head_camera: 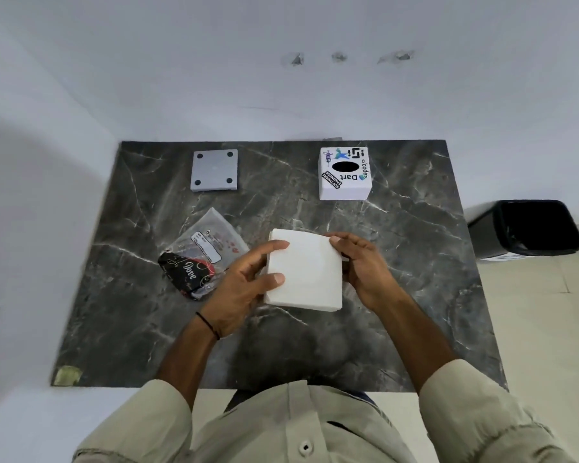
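Note:
A thick white stack of paper napkins (306, 270) is held just above the middle of the dark marble table (415, 262). My left hand (238, 289) grips its left edge, thumb on top and fingers curled over the far left corner. My right hand (365, 265) grips the right edge, fingers wrapped round the side. To the left lies an opened clear plastic wrapper (203, 252) with a black and red printed end.
A white box (345, 185) with stickers and a black oval slot stands at the back right. A grey square plate (215, 170) with corner holes lies at the back left. A black-lined waste bin (528, 228) sits on the floor to the right. White wall behind.

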